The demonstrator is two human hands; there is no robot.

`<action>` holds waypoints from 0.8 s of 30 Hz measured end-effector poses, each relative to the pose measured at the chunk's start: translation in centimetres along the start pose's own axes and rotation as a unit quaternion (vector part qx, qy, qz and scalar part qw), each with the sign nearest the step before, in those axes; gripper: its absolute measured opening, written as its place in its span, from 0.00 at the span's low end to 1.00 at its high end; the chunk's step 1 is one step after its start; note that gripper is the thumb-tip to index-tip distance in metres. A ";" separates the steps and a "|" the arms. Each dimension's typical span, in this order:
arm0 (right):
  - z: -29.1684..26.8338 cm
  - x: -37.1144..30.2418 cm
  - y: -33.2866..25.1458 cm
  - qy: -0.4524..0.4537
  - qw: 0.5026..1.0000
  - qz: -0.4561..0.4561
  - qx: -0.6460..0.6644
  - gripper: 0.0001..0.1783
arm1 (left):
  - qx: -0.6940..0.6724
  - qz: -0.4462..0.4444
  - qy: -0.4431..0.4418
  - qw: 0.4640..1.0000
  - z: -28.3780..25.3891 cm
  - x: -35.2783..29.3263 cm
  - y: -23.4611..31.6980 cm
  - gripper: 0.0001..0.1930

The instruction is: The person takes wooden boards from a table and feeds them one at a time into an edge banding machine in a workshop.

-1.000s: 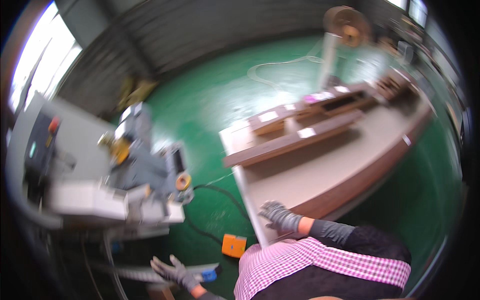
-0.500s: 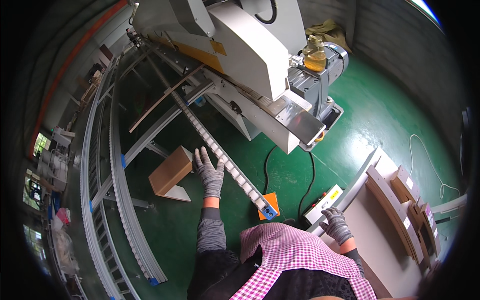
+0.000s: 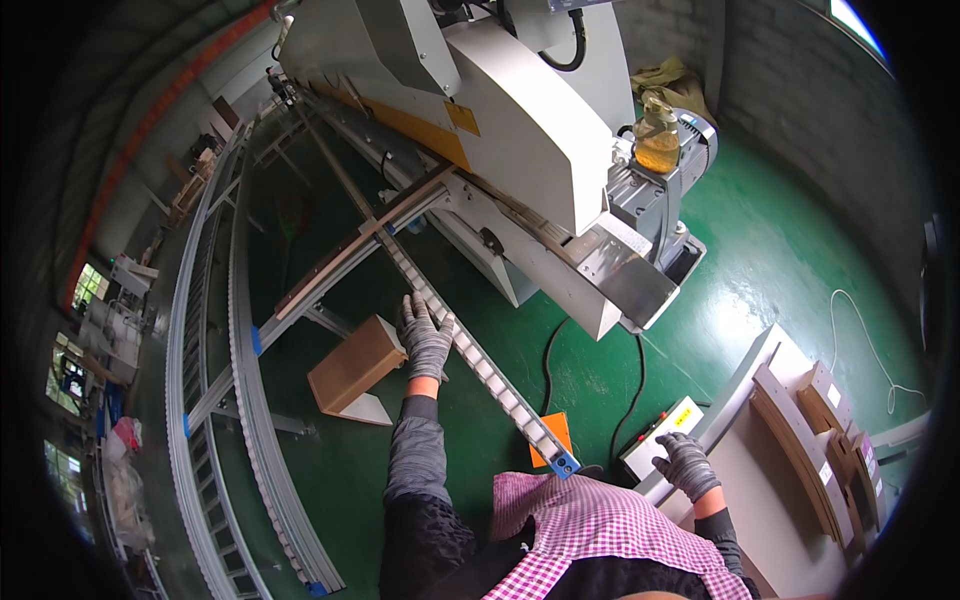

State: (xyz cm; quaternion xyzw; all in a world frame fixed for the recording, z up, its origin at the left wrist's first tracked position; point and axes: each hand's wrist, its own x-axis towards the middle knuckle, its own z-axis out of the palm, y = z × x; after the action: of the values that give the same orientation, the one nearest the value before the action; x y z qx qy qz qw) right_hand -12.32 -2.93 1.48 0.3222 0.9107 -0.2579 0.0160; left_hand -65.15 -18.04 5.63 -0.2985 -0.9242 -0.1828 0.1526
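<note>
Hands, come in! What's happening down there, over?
Left hand open, fingers spread by the roller rail; touch unclear. Right hand open, loosely bent near pale tabletop. Brown boxy piece close on left hand's left.

Left glove point(image 3: 426, 342), right glove point(image 3: 687, 468): grey, darker streaks. Apron point(image 3: 600, 525): magenta-and-white check. Left sleeve point(image 3: 418, 462): grey. Rail point(image 3: 486, 375): white, blue-tipped. Box point(image 3: 354, 364): brown. Floor point(image 3: 770, 225): green. Machine point(image 3: 525, 115): off-white and yellow. Bottle point(image 3: 657, 152): amber below. Motor point(image 3: 697, 160): grey. Cloth point(image 3: 675, 88): olive.
</note>
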 end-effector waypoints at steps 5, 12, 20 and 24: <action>1.1 0.3 0.3 -0.003 1.000 0.010 0.009 0.24 | -0.026 -0.033 -0.017 0.999 2.2 3.2 0.3 0.49; 1.6 1.3 0.4 0.007 1.000 0.008 0.022 0.23 | 0.044 -0.112 -0.082 0.989 4.4 5.3 1.2 0.54; 2.2 0.4 0.2 -0.040 0.996 0.070 0.023 0.22 | 0.207 -0.082 -0.073 0.972 2.5 9.0 1.6 0.55; 1.6 -0.7 -0.7 -0.066 0.991 0.110 0.029 0.22 | 0.168 -0.054 -0.103 0.979 2.9 12.4 1.6 0.56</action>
State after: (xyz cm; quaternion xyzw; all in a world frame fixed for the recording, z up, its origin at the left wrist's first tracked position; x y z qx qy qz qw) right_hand -12.39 -4.61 0.61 0.4032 0.8587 -0.3016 0.0951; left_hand -74.32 -9.46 8.30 -0.2351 -0.9674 -0.0014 0.0940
